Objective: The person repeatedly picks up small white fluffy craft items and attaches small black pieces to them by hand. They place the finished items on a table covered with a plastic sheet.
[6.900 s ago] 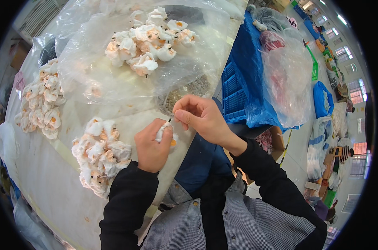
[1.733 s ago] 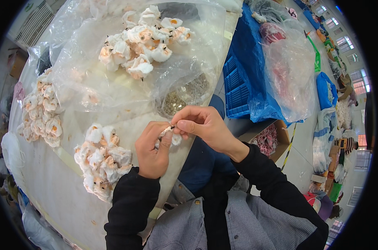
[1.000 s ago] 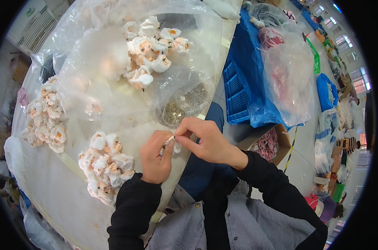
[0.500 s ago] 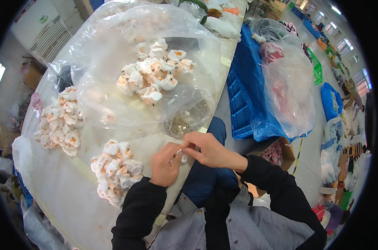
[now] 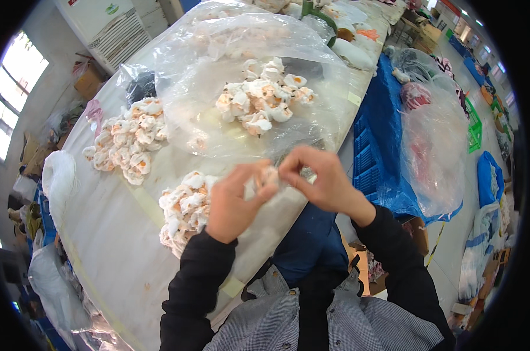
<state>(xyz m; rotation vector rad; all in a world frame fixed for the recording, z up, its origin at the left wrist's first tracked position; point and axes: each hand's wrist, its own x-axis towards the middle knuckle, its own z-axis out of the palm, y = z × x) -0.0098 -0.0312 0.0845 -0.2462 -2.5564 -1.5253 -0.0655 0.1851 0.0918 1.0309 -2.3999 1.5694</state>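
Note:
Above the near edge of the table, my left hand is closed around a small fluffy white-and-orange piece. My right hand pinches thumb to forefinger just beside it; whatever is between those fingertips is too small to make out. Just left of my left hand lies a pile of similar white-and-orange pieces, partly covered by that hand. A second pile sits farther to the left. More such pieces lie on the clear plastic bag, beyond my hands.
Right of the table stands a blue crate draped in blue sheeting, with a bulging clear bag on top. A cardboard box is beside my legs. A roll of white material is at the table's left edge. Green and white items lie at the far end.
Both hands have lifted from low over the table edge and moved slightly apart. The white-and-orange piece now shows more in my left hand. The whole view has shifted, with the scene sliding right.

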